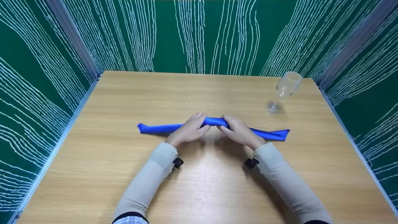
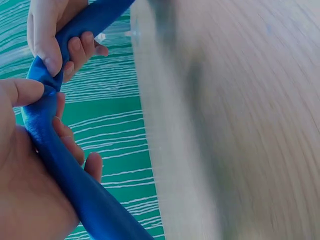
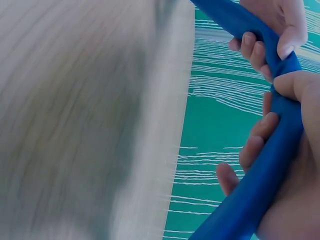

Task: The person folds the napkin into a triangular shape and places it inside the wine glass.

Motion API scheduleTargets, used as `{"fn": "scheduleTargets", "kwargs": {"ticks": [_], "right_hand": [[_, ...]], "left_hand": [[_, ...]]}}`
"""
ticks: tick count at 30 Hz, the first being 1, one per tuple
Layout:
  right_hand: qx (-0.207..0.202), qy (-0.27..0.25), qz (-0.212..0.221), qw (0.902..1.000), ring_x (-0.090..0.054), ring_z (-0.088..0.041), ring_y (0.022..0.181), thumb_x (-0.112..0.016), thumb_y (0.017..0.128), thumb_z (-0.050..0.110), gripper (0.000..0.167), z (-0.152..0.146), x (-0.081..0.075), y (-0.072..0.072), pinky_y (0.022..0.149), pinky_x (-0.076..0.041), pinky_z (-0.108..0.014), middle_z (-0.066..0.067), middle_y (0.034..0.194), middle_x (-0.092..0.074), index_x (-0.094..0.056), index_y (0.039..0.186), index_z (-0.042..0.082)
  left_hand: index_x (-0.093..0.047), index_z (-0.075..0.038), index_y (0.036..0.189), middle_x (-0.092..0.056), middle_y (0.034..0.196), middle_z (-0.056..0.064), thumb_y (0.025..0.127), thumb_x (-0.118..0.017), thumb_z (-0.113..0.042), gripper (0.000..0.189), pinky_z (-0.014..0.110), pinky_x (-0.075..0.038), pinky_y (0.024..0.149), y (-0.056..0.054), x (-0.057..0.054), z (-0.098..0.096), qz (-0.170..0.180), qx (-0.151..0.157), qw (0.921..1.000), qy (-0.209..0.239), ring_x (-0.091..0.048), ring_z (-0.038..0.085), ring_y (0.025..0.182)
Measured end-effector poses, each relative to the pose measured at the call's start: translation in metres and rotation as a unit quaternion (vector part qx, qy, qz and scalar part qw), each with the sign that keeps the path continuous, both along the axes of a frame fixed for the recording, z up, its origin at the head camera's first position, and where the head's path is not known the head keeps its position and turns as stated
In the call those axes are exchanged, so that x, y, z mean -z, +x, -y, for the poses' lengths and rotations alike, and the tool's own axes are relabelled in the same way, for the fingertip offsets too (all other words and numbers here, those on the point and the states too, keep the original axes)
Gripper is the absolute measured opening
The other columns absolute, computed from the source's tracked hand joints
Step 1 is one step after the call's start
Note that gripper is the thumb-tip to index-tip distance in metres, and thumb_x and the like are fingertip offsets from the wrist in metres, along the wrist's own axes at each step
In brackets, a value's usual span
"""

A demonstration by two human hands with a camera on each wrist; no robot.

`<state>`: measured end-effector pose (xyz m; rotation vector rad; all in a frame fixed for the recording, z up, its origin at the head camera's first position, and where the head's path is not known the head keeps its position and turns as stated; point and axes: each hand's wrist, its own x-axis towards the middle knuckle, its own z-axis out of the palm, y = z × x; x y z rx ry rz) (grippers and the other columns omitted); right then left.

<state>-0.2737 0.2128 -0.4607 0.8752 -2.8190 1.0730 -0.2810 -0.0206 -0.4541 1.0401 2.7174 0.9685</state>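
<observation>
A shiny blue cloth (image 1: 215,121), rolled into a long narrow strip, spans the middle of the table from left to right. My left hand (image 1: 190,129) grips it just left of its centre, and my right hand (image 1: 238,129) grips it just right of centre. The middle section arches up between the hands, while the two ends slope down toward the tabletop. In the left wrist view the left thumb (image 2: 27,92) presses into the cloth, its fingers curled behind. The right wrist view has the right thumb (image 3: 290,84) likewise pressing on it.
A clear stemmed glass (image 1: 284,88) stands upright at the table's back right, beyond the right hand. Several tiny pale specks lie on the wooden table (image 1: 199,90) behind the cloth. Green walls with white wavy lines (image 1: 189,34) enclose the back and sides.
</observation>
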Motion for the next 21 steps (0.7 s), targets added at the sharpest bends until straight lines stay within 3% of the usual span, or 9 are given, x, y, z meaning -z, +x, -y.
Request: {"fn": "scheduleTargets", "kwargs": {"ticks": [7, 12, 15, 21], "right_hand": [[-0.004, -0.081, -0.011, 0.9966, -0.045, -0.017, 0.068, -0.056, 0.102, 0.014, 0.009, 0.002, -0.013, 0.006, 0.065, -0.039, -0.033, 0.001, 0.076, -0.047, -0.058, 0.099, 0.006], [-0.001, -0.140, -0.015, 0.9901, -0.041, -0.018, 0.068, -0.056, 0.101, 0.006, 0.005, 0.007, -0.029, 0.011, 0.064, -0.035, -0.031, 0.001, 0.076, -0.043, -0.058, 0.101, 0.002], [0.002, -0.153, 0.001, 0.9882, -0.040, -0.020, 0.069, -0.054, 0.103, 0.009, 0.006, 0.008, -0.036, 0.015, 0.065, -0.034, -0.033, 0.000, 0.078, -0.043, -0.057, 0.104, 0.004], [-0.010, -0.195, 0.051, 0.9794, -0.054, -0.023, 0.089, -0.045, 0.105, 0.011, 0.012, 0.012, -0.049, 0.021, 0.082, -0.047, -0.038, -0.007, 0.098, -0.056, -0.052, 0.111, 0.003]], "left_hand": [[-0.049, -0.006, 0.103, -0.043, 0.098, 0.003, 0.103, -0.046, -0.023, 0.017, 0.033, -0.038, 0.082, 0.005, -0.012, -0.006, 0.038, 0.001, 0.9938, 0.104, -0.044, 0.018, 0.094], [-0.047, -0.008, 0.100, -0.041, 0.092, 0.002, 0.103, -0.047, -0.019, 0.012, 0.030, -0.037, 0.079, 0.010, -0.022, -0.011, 0.079, 0.010, 0.9746, 0.209, -0.043, 0.015, 0.087], [-0.049, -0.005, 0.105, -0.041, 0.092, 0.003, 0.102, -0.047, -0.015, 0.011, 0.030, -0.036, 0.079, 0.012, -0.026, -0.014, 0.093, 0.021, 0.9637, 0.249, -0.044, 0.015, 0.087], [-0.049, -0.002, 0.124, -0.049, 0.107, 0.005, 0.104, -0.043, -0.012, 0.023, 0.031, -0.038, 0.088, 0.020, -0.036, -0.020, 0.129, 0.026, 0.9425, 0.307, -0.046, 0.015, 0.099]]}}
